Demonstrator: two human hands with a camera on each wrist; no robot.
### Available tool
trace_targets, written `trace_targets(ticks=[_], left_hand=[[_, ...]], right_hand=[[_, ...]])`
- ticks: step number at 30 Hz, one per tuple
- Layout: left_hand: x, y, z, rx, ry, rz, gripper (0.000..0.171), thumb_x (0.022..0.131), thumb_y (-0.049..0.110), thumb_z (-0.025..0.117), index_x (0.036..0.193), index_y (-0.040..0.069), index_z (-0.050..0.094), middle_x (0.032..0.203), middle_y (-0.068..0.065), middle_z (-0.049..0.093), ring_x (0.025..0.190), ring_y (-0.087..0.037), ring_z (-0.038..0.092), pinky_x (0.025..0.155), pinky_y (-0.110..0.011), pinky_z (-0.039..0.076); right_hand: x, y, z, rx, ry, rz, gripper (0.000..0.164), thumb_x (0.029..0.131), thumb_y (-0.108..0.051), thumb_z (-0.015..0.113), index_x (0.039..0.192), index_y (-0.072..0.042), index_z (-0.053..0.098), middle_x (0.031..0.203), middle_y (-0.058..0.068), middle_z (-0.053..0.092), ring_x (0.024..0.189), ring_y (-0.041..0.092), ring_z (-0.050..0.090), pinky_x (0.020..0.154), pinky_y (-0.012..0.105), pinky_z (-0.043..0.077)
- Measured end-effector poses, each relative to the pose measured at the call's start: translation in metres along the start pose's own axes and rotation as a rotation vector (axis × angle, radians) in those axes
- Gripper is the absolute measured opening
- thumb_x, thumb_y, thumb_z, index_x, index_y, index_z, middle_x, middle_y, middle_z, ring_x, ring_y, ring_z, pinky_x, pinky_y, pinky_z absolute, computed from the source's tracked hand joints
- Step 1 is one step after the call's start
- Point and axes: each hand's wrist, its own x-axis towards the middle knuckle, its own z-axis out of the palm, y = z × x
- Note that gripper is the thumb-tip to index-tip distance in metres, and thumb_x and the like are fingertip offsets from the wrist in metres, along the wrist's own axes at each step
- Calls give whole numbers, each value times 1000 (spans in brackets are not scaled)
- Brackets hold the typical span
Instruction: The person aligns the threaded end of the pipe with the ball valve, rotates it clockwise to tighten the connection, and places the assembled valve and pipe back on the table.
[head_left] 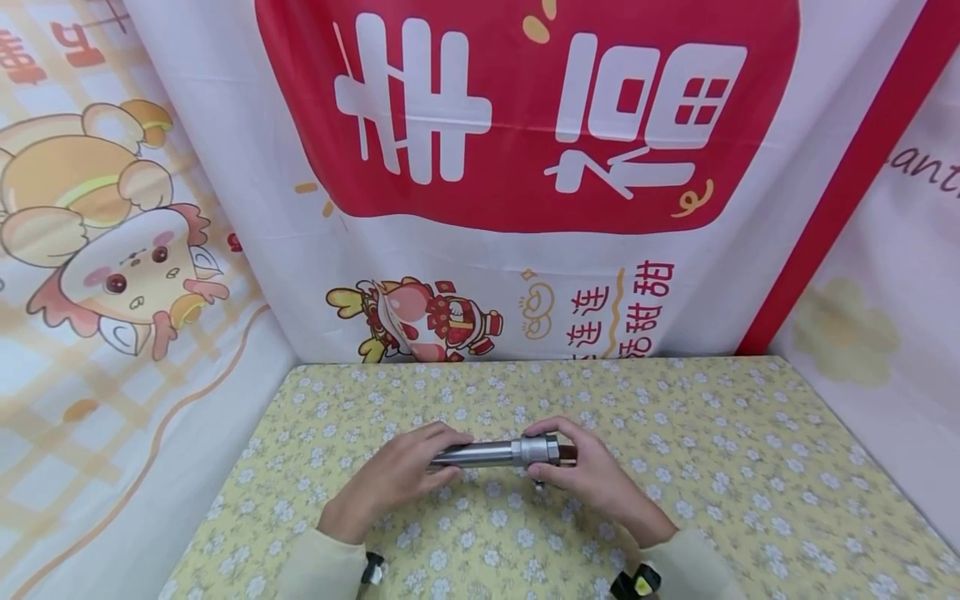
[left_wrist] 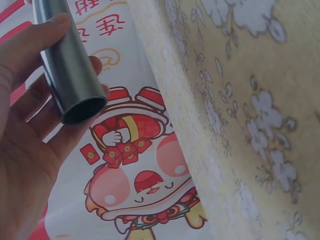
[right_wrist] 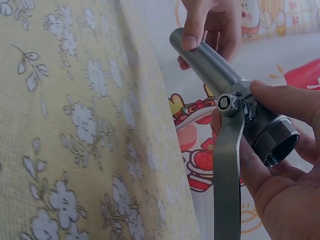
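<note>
A smooth steel pipe joins end to end with a metal ball valve, held level over the table. My left hand grips the pipe near its free end, thumb on the near side. In the left wrist view the open mouth of the pipe points out past my fingers. My right hand holds the valve body between thumb and fingers. The right wrist view shows the valve's flat lever handle, fixed by a nut, and the valve's hexagonal open end.
A yellow floral cloth covers the table. Behind it hangs a white and red printed sheet, with more printed cloth at the left side. Each wrist wears a dark strap.
</note>
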Motion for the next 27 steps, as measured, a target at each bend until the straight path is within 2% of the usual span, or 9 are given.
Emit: trace_targets(ticks=[6,11,16,21,25,27], left_hand=[[-2,-2,-2,124,-8,40,50,96,21,86,143,23,69,128,5,73,108,-10,71,94,-36,63],[-4,-7,-7,138,-31,29,52,97,19,86,145,23,68,130,5,71,109,-10,70,96,-36,63],[-4,-20,-13,148,-53,14,48,97,19,85,143,23,69,128,6,70,108,-10,69,96,-37,62],[-8,-38,-19,188,-60,-21,44,97,22,86,139,22,71,124,6,70,103,-9,68,91,-36,62],[-15,-50,-23,215,-27,-77,39,96,21,87,133,24,73,121,8,69,100,-8,67,88,-36,62],[-17,-54,-25,218,-10,-112,39,95,19,88,131,25,73,122,8,71,102,-10,69,91,-38,63]], right_hand=[[3,0,12,-107,42,-16,52,95,-26,87,140,-11,68,139,18,66,107,26,70,84,31,63],[9,1,23,-107,71,-13,48,95,-20,87,139,-12,69,140,18,63,103,26,72,80,31,64],[20,-2,35,-185,104,-28,45,94,-18,88,135,-16,71,136,13,63,102,22,70,79,29,63],[41,-7,45,-300,69,-116,41,96,-17,87,134,-18,72,130,6,65,105,18,66,83,29,60],[61,-10,51,-378,16,-196,42,97,-14,85,136,-19,71,128,2,66,106,14,64,88,31,59],[73,-12,52,-420,-9,-222,43,97,-14,85,137,-19,71,129,1,66,108,13,64,91,34,58]])
